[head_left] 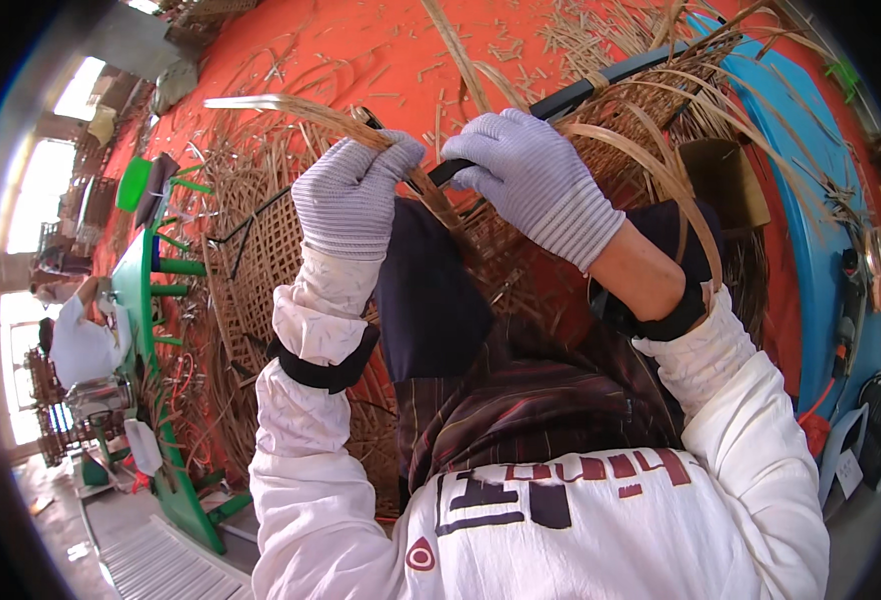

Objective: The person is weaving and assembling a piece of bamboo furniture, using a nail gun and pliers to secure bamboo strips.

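Note:
Grey knit work gloves cover both my hands. My left hand (356,190) is closed, thumb and fingers pinching a flat brown weaving strip (326,115). The strip's pale end points out to the left, and its other part slants down past the black bar. Close beside it, my right hand (531,175) is curled around a dark curved frame bar (571,97). That bar runs up to the right, with strips wrapped and hanging around it. Long loose strips (651,165) stick out near my right wrist. Woven wickerwork (246,290) lies below and left of my hands.
Strip offcuts litter the red floor (351,50). To the right stands a long blue board (811,220), with an open cardboard box (726,185) nearer me. A green-framed table (146,330) is at the left; beyond it a person in white (86,345) sits.

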Motion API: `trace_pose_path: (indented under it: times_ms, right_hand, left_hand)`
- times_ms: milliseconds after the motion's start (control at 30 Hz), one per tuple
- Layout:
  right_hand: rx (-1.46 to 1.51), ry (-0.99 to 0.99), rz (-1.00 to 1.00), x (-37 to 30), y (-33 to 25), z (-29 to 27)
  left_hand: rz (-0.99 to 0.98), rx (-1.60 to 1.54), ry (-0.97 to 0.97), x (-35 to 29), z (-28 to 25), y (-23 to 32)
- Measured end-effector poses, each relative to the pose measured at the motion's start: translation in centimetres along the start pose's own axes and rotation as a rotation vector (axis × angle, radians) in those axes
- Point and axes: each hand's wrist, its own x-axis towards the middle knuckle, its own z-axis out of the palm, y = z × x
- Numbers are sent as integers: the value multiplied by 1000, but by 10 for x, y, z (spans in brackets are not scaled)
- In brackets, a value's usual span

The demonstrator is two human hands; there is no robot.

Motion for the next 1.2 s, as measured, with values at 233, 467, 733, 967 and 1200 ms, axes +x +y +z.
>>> trace_pose_path:
  times_ms: [233, 467, 733, 967, 1200]
  right_hand:
    - [40, -7, 13, 1, 0, -1]
    - [45, 17, -44, 1, -6, -9]
    - [62, 13, 6, -3, -8, -12]
    - [22, 12, -4, -1, -17, -5]
    - [-3, 156, -73, -6, -25, 11]
  left_hand:
    - [109, 186, 54, 16, -2, -12]
    - [278, 459, 80, 32, -6, -54]
    - [-190, -195, -106, 43, -4, -68]
    - [-264, -287, -164, 49, -15, -72]
    - [-312, -339, -158, 48, -12, -62]
